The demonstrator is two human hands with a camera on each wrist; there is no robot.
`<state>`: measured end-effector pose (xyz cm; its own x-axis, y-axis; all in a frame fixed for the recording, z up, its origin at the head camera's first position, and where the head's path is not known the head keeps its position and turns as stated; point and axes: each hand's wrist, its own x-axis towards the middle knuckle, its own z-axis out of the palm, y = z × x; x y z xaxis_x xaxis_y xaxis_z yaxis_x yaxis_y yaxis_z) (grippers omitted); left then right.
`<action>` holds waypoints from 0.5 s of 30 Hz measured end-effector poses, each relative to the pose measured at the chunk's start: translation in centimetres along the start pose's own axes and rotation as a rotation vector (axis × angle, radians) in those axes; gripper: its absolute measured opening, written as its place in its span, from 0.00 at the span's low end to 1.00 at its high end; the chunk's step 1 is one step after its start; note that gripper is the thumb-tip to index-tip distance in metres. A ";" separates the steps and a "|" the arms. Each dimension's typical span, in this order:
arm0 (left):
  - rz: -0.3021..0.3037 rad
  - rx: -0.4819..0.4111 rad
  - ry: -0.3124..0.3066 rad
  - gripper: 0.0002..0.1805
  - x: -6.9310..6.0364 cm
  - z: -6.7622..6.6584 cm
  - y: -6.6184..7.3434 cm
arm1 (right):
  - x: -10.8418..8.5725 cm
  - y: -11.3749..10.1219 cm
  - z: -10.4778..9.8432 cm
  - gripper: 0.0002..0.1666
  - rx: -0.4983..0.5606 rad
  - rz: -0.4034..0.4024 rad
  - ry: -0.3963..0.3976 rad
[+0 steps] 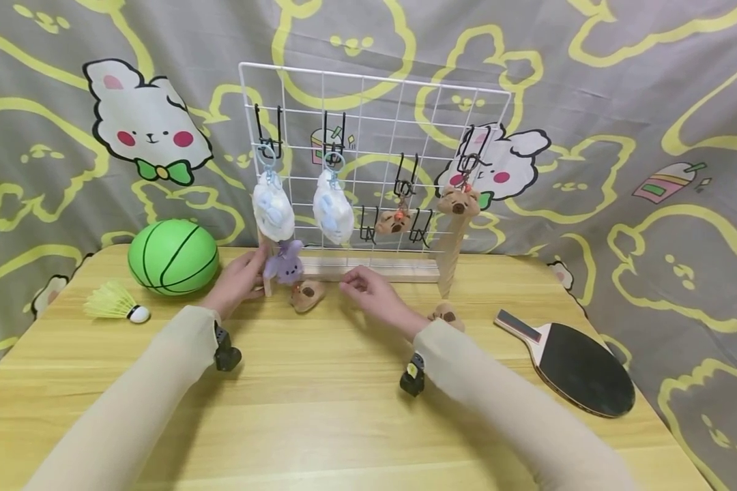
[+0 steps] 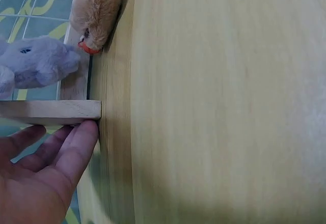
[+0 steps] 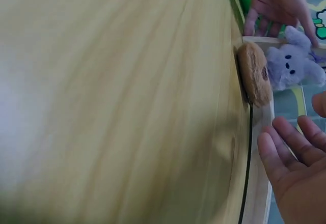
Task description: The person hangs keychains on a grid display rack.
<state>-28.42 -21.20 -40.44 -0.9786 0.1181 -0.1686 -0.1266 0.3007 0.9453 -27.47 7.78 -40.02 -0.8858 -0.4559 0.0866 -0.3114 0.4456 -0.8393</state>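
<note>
Reaching over the wooden table (image 1: 307,429), two cream sleeves (image 1: 129,389) come in from the bottom corners. A paddle (image 1: 586,368), black face up, lies at the right. Farther in, a tan plush (image 1: 448,314) sits just beyond the right wrist, partly hidden by it. The right hand (image 1: 371,294) holds nothing, its fingers loosely extended and the thumb apart, near the rack's wooden base bar (image 1: 405,273). The left hand (image 1: 239,278) has its fingers fairly straight, their tips touching the outer side of the wooden left foot (image 2: 51,110). Between the hands, a brown plush (image 1: 309,296) lies on the table by the bar; just beside the foot's inner side is a purple plush (image 1: 288,264). A shuttlecock (image 1: 112,302) and a green ball (image 1: 173,257) stand left of the left hand. Above, two white plushes (image 1: 334,210) and two brown charms (image 1: 458,202) hang from black hooks (image 1: 269,140) on the white wire grid (image 1: 368,78), before a patterned grey curtain (image 1: 221,34)
</note>
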 end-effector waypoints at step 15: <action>-0.010 0.074 0.060 0.55 0.2 0.2 0.1 | 4.8 -2.0 5.1 0.15 -0.335 -0.062 -0.002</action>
<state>-28.55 -20.94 -40.46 -0.9856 0.0588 -0.1588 -0.1261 0.3708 0.9201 -29.35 0.78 -40.67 -0.8610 -0.4914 0.1309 -0.4608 0.6449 -0.6098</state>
